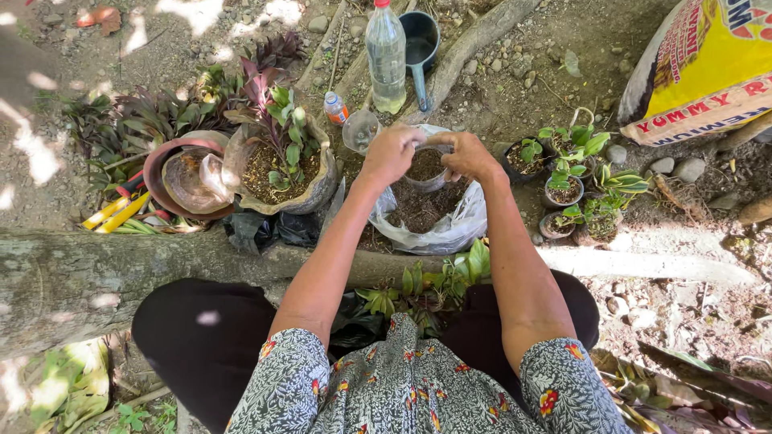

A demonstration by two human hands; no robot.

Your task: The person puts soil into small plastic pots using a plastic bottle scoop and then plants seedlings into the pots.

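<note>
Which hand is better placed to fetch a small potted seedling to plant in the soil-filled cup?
Probably the right hand: the small potted seedlings sit just beside it, while the left hand grips the far side of the soil-filled cup.

A tall clear bottle [387, 56] stood far away on the dirt, just beside a dark scoop [420, 42]. A tiny bottle [335, 108] lay near it. On the left, a leafy plant [277, 141] grew in a brown husk pot, next to an empty shell [186, 178]. Little pots [567, 173] sat on the right. A big yellow sack [708, 68] lay far right.
</note>
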